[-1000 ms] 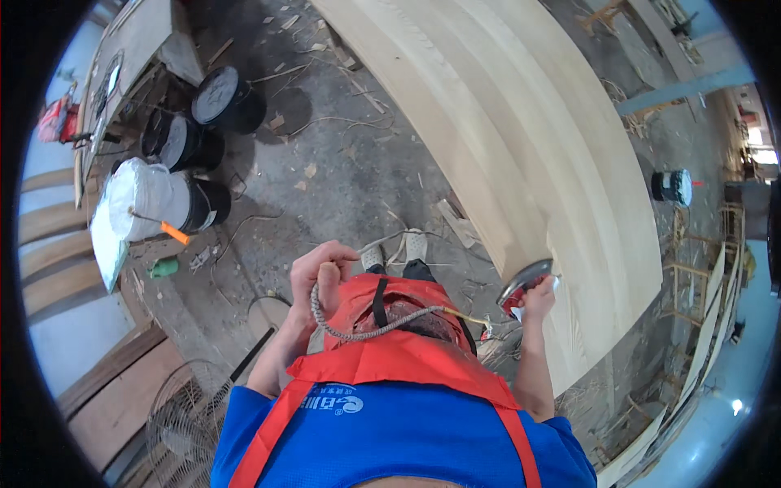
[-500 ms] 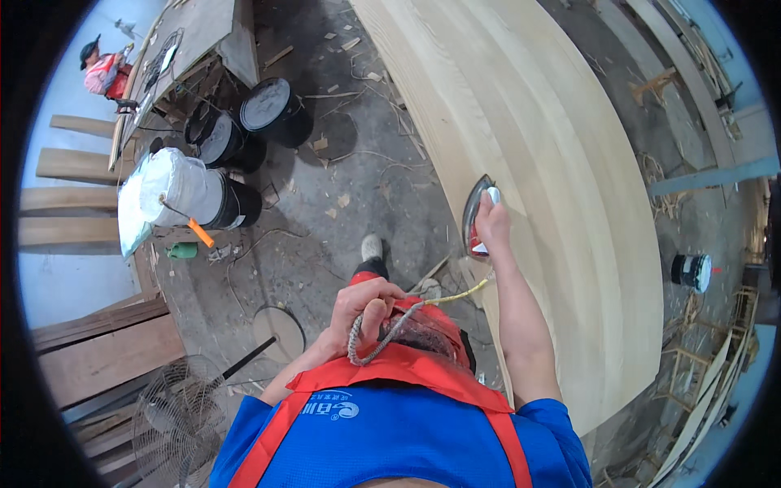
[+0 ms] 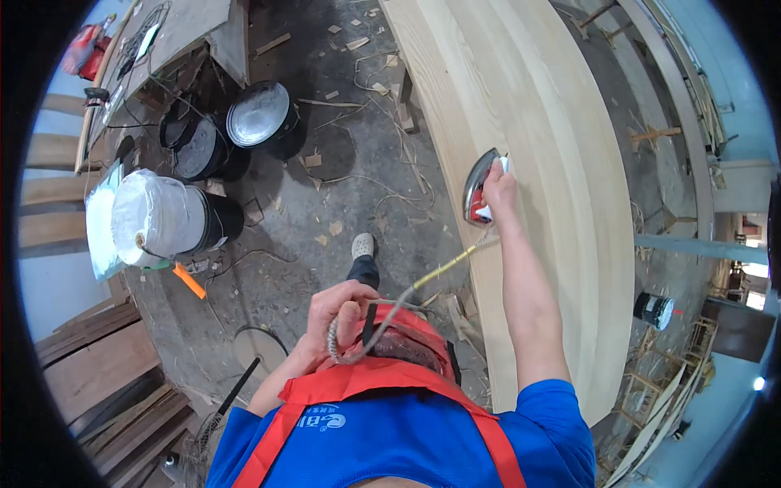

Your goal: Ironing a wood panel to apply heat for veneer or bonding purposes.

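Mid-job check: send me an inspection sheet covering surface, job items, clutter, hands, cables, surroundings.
Surface: long pale wood-grain panel
Job items: red-and-silver clothes iron by the panel's left edge; contact unclear
Clutter: wood scraps on the floor
Hands: right hand grips the iron; left hand holds looped power cord
Cables: power cord runs from left hand toward the iron
Surroundings: black buckets, orange tool handle, person in red, all at left

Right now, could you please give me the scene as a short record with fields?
Left hand: holding a looped grey cord
Right hand: gripping a red-and-silver iron
Iron position: on the pale wooden board, near its left edge
Cord: yellow stretch running toward the iron
Floor, left: dark bucket, orange handle
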`<state>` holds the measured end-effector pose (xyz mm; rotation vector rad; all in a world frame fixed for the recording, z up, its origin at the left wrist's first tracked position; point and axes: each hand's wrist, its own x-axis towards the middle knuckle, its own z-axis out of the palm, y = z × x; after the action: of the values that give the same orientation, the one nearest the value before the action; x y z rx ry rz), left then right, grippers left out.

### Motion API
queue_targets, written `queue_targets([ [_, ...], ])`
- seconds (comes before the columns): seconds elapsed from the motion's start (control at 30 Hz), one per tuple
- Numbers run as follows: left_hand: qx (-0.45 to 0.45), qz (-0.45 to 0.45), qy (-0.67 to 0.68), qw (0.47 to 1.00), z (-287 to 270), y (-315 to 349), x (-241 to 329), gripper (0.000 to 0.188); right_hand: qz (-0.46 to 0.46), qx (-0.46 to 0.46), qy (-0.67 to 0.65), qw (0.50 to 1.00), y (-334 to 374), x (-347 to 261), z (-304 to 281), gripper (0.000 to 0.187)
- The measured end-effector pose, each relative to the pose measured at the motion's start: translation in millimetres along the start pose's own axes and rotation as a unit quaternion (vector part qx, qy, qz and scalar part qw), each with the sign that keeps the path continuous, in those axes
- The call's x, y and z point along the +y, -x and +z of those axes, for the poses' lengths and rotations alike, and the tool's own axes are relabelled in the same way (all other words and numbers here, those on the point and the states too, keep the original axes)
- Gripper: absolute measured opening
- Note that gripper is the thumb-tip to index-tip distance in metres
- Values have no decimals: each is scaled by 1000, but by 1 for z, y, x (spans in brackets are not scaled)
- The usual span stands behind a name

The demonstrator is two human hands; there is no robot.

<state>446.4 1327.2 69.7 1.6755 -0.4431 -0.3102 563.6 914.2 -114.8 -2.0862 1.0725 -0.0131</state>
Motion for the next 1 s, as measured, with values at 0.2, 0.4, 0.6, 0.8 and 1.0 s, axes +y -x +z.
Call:
queue_targets([
  [0.2,109,-35,-30,993,-71,-40,-16,66,-26,-1,-36,999,-73,-90,37,78],
  [0.4,169,2,19,985,-108,-98,-5,66,-64,4,29,998,-56,-41,58,78],
  [0.6,213,74,101,969,-87,-159,40,72,-83,-35,31,995,41,-9,10,74],
  [0.8,62,85,33,994,-26,-184,34,54,-33,18,-7,999,87,51,-54,59],
  [1.0,-85,-38,68,993,4,-233,30,34,1,93,-100,991,71,91,-55,59],
])
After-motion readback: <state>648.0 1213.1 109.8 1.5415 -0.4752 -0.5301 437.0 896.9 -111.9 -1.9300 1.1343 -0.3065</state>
